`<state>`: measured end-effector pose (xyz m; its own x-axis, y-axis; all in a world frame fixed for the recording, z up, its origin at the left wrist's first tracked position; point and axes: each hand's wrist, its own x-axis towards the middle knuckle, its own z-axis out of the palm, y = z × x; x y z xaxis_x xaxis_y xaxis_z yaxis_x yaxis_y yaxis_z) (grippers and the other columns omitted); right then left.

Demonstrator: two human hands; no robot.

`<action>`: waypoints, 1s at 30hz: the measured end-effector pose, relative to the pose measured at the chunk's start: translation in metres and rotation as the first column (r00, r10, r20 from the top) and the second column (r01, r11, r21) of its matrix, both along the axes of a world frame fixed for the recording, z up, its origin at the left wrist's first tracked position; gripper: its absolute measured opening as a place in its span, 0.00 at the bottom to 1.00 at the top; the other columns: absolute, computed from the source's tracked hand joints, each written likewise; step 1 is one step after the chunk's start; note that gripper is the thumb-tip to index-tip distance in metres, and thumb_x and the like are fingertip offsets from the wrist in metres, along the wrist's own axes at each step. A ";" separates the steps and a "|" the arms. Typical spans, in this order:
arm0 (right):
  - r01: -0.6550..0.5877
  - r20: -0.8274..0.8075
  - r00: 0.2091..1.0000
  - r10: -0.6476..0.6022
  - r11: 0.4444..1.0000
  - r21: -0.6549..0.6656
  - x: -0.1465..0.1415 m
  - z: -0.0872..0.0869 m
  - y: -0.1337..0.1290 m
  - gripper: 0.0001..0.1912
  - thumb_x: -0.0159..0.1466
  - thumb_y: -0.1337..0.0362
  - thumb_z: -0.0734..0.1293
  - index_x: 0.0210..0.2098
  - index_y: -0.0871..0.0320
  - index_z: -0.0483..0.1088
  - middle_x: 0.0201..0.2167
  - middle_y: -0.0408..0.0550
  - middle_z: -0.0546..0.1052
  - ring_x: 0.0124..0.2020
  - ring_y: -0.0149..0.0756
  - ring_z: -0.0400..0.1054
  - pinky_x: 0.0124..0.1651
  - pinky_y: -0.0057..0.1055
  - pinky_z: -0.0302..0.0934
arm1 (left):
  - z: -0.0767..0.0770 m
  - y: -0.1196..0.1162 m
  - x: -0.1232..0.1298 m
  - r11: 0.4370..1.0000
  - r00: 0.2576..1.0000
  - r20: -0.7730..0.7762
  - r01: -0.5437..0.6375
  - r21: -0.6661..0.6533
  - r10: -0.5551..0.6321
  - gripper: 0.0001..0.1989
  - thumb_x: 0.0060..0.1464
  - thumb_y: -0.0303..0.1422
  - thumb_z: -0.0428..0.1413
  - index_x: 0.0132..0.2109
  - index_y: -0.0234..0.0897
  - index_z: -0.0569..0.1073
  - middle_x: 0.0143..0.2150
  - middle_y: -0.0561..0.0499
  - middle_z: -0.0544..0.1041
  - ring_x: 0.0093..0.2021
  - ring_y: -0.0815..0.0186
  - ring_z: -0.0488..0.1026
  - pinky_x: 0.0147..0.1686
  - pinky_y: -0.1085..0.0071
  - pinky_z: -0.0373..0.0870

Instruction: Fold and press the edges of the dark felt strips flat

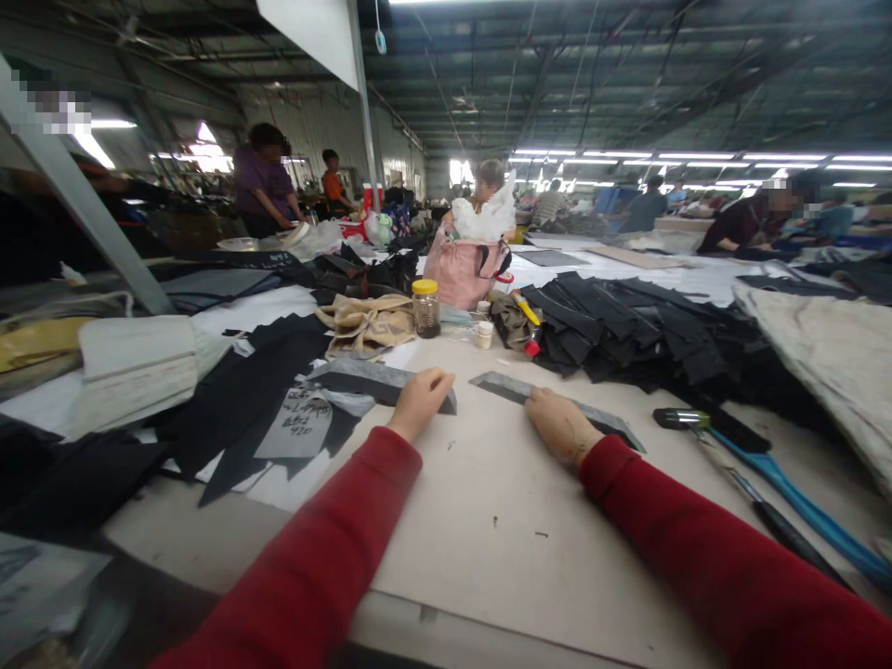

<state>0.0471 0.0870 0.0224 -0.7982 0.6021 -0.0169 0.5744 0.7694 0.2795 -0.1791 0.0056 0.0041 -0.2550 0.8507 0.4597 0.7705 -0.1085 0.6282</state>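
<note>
Over the worktop, the right strip slants far-left to near-right under the right hand, the left strip running leftward from the left hand, though whether either hand's fingers clamp cannot be told.

Way through before the jar

Nearer than the jar, the pale board lies open between left hand and right hand; two grey-black strips narrow the gap. Crumpled cloth and dark pieces block the jar's left, a pink bag its rear, white bottles and a fabric pile its right.
</note>
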 end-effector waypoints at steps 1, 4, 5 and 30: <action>0.009 -0.007 1.000 -0.009 1.000 0.000 0.001 0.000 0.000 0.15 0.59 0.77 0.54 0.36 0.67 0.70 0.38 0.60 0.71 0.39 0.41 0.66 0.40 0.31 0.58 | 0.000 0.000 -0.004 0.999 0.999 -0.008 -0.036 -0.012 0.036 0.16 0.56 0.39 0.43 0.25 0.35 0.65 0.23 0.55 0.65 0.27 0.70 0.62 0.28 0.75 0.56; 0.034 -0.020 0.999 -0.034 0.999 -0.003 0.008 -0.001 0.002 0.14 0.59 0.77 0.54 0.37 0.67 0.69 0.37 0.59 0.72 0.38 0.41 0.66 0.41 0.32 0.57 | -0.001 0.000 -0.016 0.994 0.995 -0.055 -0.088 -0.070 0.084 0.14 0.55 0.37 0.43 0.28 0.35 0.67 0.25 0.53 0.68 0.28 0.69 0.64 0.29 0.74 0.58; 0.036 -0.022 0.999 -0.036 0.999 -0.006 0.012 -0.001 0.001 0.14 0.60 0.76 0.54 0.37 0.67 0.69 0.36 0.59 0.72 0.38 0.40 0.67 0.41 0.32 0.57 | -0.001 -0.001 -0.020 0.993 0.995 -0.071 -0.080 -0.090 0.074 0.13 0.54 0.35 0.43 0.29 0.35 0.68 0.27 0.53 0.69 0.29 0.68 0.64 0.30 0.74 0.59; -0.198 -0.181 0.969 0.169 0.968 -0.156 -0.054 0.020 -0.073 0.11 0.61 0.72 0.57 0.33 0.60 0.70 0.33 0.51 0.71 0.35 0.34 0.64 0.36 0.28 0.53 | 0.005 -0.014 -0.011 0.937 0.921 -0.329 0.089 -0.338 -0.206 0.05 0.44 0.29 0.53 0.31 0.37 0.73 0.31 0.49 0.73 0.32 0.63 0.69 0.32 0.71 0.62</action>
<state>-0.0068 0.0138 0.0428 -0.8953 0.4442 0.0342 0.4454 0.8941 0.0470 -0.1897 -0.0081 0.0089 0.0146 0.9793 0.2020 0.9378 -0.0835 0.3370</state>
